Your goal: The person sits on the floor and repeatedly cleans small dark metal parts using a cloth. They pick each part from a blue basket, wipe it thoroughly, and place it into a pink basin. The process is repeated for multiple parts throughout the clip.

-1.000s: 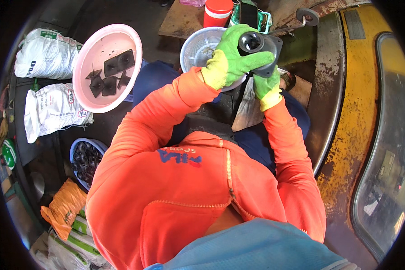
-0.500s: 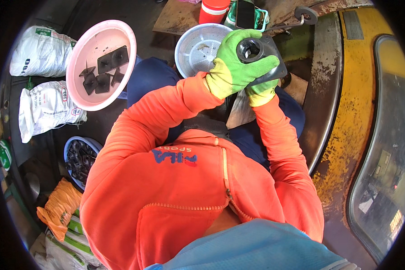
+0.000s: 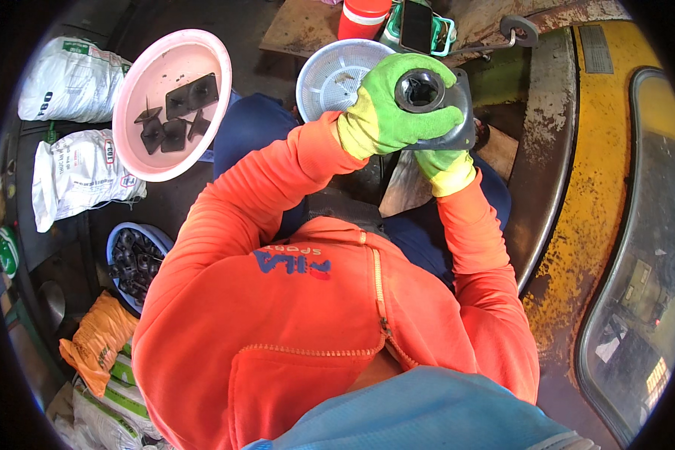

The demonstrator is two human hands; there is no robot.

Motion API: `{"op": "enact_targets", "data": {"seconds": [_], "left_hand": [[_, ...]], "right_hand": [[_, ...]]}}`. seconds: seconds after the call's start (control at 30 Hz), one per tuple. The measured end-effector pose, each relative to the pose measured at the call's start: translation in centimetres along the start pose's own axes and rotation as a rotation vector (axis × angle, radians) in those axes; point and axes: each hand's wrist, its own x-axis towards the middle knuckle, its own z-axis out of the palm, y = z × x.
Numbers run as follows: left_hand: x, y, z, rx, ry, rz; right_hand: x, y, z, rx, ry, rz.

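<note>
A black moulded part [image 3: 457, 129], a square plate with a round open collar, is raised in front of me above my knees. My left hand [image 3: 397, 101], in a green and yellow glove, is closed on it, thumb and fingers wrapped round the collar. Below the plate is my right hand [image 3: 444, 163] in a matching glove; the part hides its fingers, so their grip does not show. Just left of the part, a white mesh basket [image 3: 326, 79] has small dark scraps in it. A pink basin [image 3: 135, 82] farther left holds several similar black parts [image 3: 174, 135].
A blue basin [image 3: 116, 232] of dark pieces and white sacks [image 3: 75, 86] lie at the left. A red container [image 3: 363, 21] and a phone [image 3: 415, 28] are at the far side. Close on my right runs a rusty yellow machine panel [image 3: 577, 225]; a metal rod [image 3: 495, 46] projects beyond my hands.
The black part has turned a little in my hands, and its plate sits less slanted. My left hand keeps its hold round the collar. The whole view has shifted slightly.
</note>
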Motion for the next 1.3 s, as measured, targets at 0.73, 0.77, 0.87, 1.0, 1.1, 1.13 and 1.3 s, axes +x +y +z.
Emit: {"op": "enact_targets", "data": {"seconds": [0.73, 0.77, 0.87, 1.0, 1.1, 1.13, 1.3], "left_hand": [[1.3, 0.7, -1.4, -0.304, -0.765, -0.083], [1.3, 0.5, -1.3, -0.346, -0.849, -0.032], [1.7, 0.2, -1.4, -0.529, -1.128, 0.003], [4.1, 0.9, -3.0, -0.249, -0.989, 0.006], [5.0, 1.5, -3.8, 0.377, -0.554, 0.061], [4.5, 1.2, -3.0, 0.332, -0.490, 0.030], [-0.2, -1.8, 1.7, 0.079, 0.009, 0.140]], "right_hand": [[-5.1, 2.2, -3.3, 0.247, -0.425, 0.209], [-5.3, 2.1, -3.1, 0.197, -0.434, 0.173], [-5.3, 1.5, -2.1, -0.011, -0.387, 0.018], [-2.9, 1.6, -2.3, -0.675, -0.213, -0.392], [-1.4, 2.5, -3.1, -0.013, 0.013, 0.100], [-0.6, 3.1, -3.1, -0.628, -0.113, -0.117], [-1.7, 4.3, -0.6, 0.095, 0.199, 0.054]]}}
